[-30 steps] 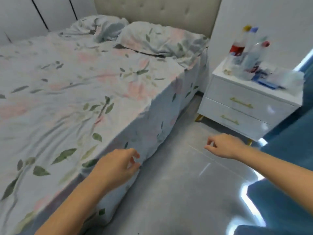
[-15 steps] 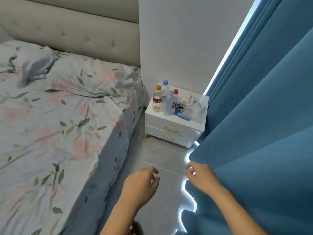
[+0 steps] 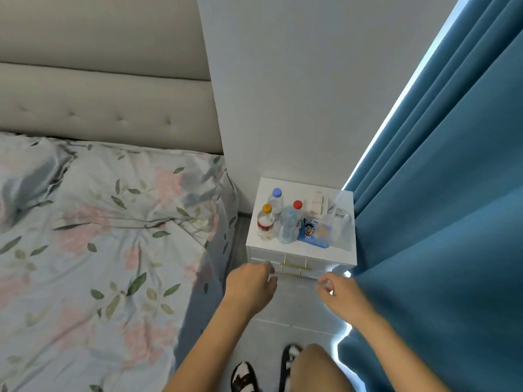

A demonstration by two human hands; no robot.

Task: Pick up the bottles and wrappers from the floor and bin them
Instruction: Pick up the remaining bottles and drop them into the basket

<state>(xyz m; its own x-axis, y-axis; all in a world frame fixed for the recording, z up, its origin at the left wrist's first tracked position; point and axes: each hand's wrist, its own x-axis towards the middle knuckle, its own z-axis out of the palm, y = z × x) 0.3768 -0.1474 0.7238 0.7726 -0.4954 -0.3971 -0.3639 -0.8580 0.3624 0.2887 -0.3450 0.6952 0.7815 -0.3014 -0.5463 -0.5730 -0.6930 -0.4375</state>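
Three plastic bottles stand on a white nightstand [image 3: 264, 186]: one with a blue cap [image 3: 276, 200], one with a yellow cap and red label [image 3: 265, 223], and a clear one with a red cap [image 3: 290, 223]. Beside them lie a blue snack wrapper [image 3: 310, 232] and clear plastic packaging [image 3: 336, 227]. My left hand [image 3: 250, 287] hovers in front of the drawers with fingers loosely curled and nothing in it. My right hand [image 3: 341, 292] is at the same height near the curtain, fingers loosely curled, also holding nothing.
A bed with a floral sheet [image 3: 93, 250] fills the left, under a beige padded headboard [image 3: 107, 108]. A blue curtain [image 3: 441, 222] hangs on the right. The grey floor strip [image 3: 294, 306] between them is narrow. My sandalled feet [image 3: 244, 377] show at the bottom.
The view has swung from the bed toward the nightstand and come closer, now looking down on it. Both hands moved forward with it and stay unladen.
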